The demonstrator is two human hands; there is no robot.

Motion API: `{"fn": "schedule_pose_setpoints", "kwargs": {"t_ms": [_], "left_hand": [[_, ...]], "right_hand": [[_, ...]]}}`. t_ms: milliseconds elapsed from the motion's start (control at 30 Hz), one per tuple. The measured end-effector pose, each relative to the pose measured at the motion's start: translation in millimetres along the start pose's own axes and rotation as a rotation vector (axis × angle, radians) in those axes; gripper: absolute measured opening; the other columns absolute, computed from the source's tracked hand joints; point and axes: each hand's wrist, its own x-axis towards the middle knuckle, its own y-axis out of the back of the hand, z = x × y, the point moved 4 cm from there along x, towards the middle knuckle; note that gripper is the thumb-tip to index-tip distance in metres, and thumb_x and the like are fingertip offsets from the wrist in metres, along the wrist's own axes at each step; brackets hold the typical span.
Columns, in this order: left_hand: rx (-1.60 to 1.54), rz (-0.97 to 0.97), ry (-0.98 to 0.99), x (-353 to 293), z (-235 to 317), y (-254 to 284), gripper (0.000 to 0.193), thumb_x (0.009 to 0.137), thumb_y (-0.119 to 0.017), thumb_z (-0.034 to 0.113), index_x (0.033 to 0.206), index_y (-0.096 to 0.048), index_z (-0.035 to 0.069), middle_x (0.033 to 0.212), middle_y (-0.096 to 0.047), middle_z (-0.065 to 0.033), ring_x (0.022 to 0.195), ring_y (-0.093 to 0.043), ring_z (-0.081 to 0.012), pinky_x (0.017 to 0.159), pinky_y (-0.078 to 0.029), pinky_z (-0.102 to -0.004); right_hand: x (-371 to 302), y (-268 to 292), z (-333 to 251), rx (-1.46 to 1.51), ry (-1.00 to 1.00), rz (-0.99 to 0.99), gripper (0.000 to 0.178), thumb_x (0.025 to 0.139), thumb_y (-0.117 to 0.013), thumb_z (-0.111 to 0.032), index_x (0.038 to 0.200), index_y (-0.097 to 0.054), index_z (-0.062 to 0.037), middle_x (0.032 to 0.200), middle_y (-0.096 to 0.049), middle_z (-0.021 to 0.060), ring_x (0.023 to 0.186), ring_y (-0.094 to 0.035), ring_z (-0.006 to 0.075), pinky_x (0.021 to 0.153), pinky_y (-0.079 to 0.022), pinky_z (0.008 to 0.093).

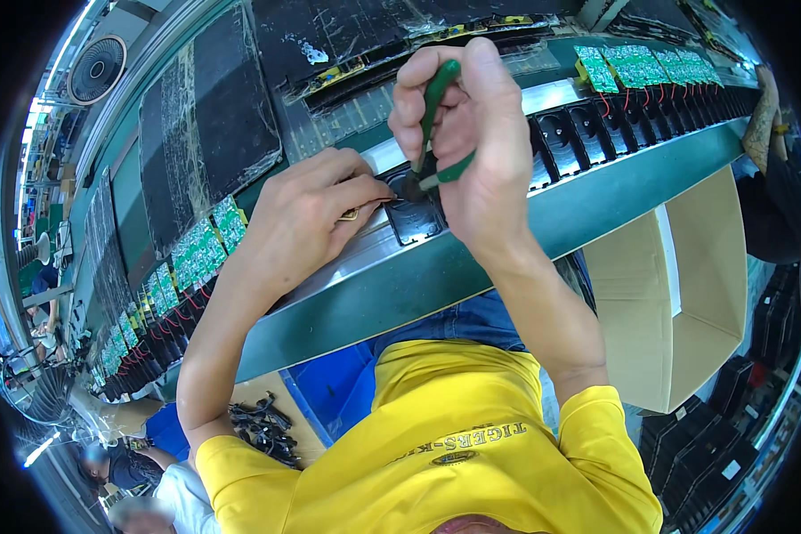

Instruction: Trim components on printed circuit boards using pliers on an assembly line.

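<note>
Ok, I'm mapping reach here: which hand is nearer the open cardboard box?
Right. The right hand, holding the green-handled tool, is left of the cardboard box in view; the left hand is farther left.

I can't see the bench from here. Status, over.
Right hand holding green-handled pliers, tips at black case. Left hand at case's edge, grip unclear. Pliers partly hide case.

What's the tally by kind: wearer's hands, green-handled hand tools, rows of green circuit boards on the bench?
Hands (left hand, right hand): 2
Green-handled hand tool: 1
Circuit-board rows (left row, right row): 2
Total: 5
</note>
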Motion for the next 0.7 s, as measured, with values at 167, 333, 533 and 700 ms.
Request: {"fn": "schedule_pose_setpoints", "kwargs": {"t_ms": [167, 333, 533, 700], "left_hand": [[0.074, 0.054, -0.092, -3, -4, -4, 0.009, 0.096, -0.08, 0.009, 0.105, -0.082, 0.009, 0.11, -0.071, -0.002, 0.097, -0.069, -0.0219, 0.088, -0.059, -0.0351], [0.057, 0.09, -0.085, -7, -7, -7, 0.009, 0.096, -0.079, 0.011, 0.105, -0.081, 0.011, 0.108, -0.071, -0.0024, 0.095, -0.068, -0.0224, 0.087, -0.059, -0.0345], [0.069, 0.112, -0.067, -8, -4, -7, 0.011, 0.095, -0.079, 0.003, 0.105, -0.08, 0.007, 0.108, -0.074, -0.0046, 0.094, -0.069, -0.0251, 0.084, -0.057, -0.0351], [0.064, 0.115, -0.054, -1, 4, -8, 0.01, 0.095, -0.08, 0.005, 0.104, -0.078, 0.008, 0.107, -0.072, -0.0046, 0.092, -0.068, -0.0249, 0.083, -0.057, -0.0351]], "right_hand": [[7, -1, 31, 0.151, -0.009, 0.012, 0.048, 0.121, -0.044, -0.051, 0.113, -0.066, -0.0085, 0.086, -0.051, 0.0003, 0.074, -0.043, 0.0124, 0.067, -0.037, 0.0294], [8, -10, 36, 0.179, -0.031, 0.036, 0.044, 0.121, -0.045, -0.047, 0.109, -0.063, -0.0092, 0.084, -0.047, -0.0006, 0.073, -0.037, 0.0115, 0.066, -0.034, 0.0299], [12, 0, 45, 0.156, -0.069, -0.187, 0.036, 0.12, -0.047, -0.04, 0.111, -0.064, -0.009, 0.085, -0.049, 0.0003, 0.074, -0.039, 0.0117, 0.067, -0.035, 0.0294], [10, 5, 35, 0.083, 0.032, -0.198, 0.032, 0.119, -0.048, -0.032, 0.117, -0.067, -0.0063, 0.089, -0.054, 0.0024, 0.074, -0.043, 0.0124, 0.067, -0.037, 0.0285]]}}
